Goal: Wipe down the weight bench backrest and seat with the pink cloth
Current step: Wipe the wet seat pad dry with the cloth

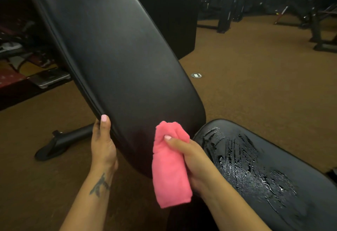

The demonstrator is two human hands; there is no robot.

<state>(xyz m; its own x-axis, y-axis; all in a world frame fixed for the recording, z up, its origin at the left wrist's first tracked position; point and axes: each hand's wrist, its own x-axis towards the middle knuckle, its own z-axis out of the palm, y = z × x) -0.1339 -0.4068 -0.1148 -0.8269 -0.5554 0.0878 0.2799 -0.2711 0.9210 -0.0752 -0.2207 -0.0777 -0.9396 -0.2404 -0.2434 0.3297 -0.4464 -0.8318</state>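
Observation:
The black padded backrest (116, 52) rises at a slant from lower centre to upper left. My left hand (103, 143) grips its lower left edge, thumb on the front face. My right hand (197, 165) holds the folded pink cloth (170, 167) against the bottom end of the backrest, the cloth hanging down below my fingers. The black seat (264, 172) lies at lower right, its surface streaked with wet foam or spray droplets.
Brown carpeted floor (255, 77) surrounds the bench. The bench's black foot bar (63, 141) lies on the floor at the left. A small round floor fitting (196, 75) sits behind the backrest. Dark gym machines (310, 12) stand at the back right, clutter at the left.

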